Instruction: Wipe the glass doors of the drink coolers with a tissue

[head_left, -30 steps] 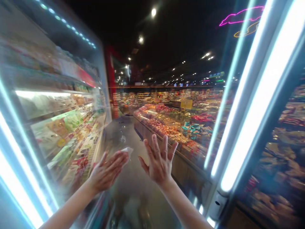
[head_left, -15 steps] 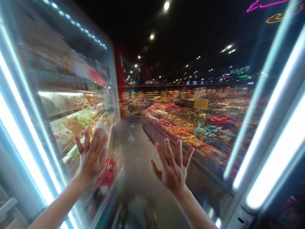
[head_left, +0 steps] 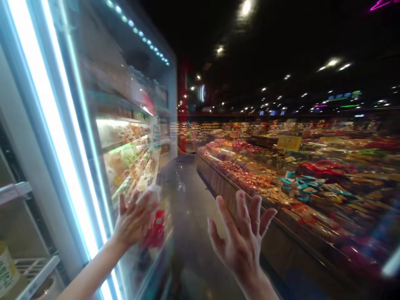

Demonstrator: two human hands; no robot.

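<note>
My left hand [head_left: 136, 221] is raised at lower left, palm forward with its fingers stretched out. It is in front of a glass cooler door [head_left: 90, 100], but I cannot tell whether it touches the glass. By its fingertips shows a blurred whitish shape [head_left: 153, 195] that I cannot make out. Just beyond the hand is a red package [head_left: 156, 227], seen through or reflected in the glass. Right of centre, my right hand [head_left: 242, 237] is held up with spread fingers and nothing in it, in front of the aisle and the food display [head_left: 225, 175].
Bright light strips [head_left: 59, 125] run down the door edge at left. Beside them, a rack shelf [head_left: 37, 279] holds a labelled jar [head_left: 6, 266]. The aisle floor [head_left: 187, 208] runs ahead. A yellow sign [head_left: 289, 143] stands over the packaged goods at right.
The view has swung left, so the aisle and goods sit further right and more shelf shows at left. The light strips at right have nearly left the picture. Both hands stay spread.
</note>
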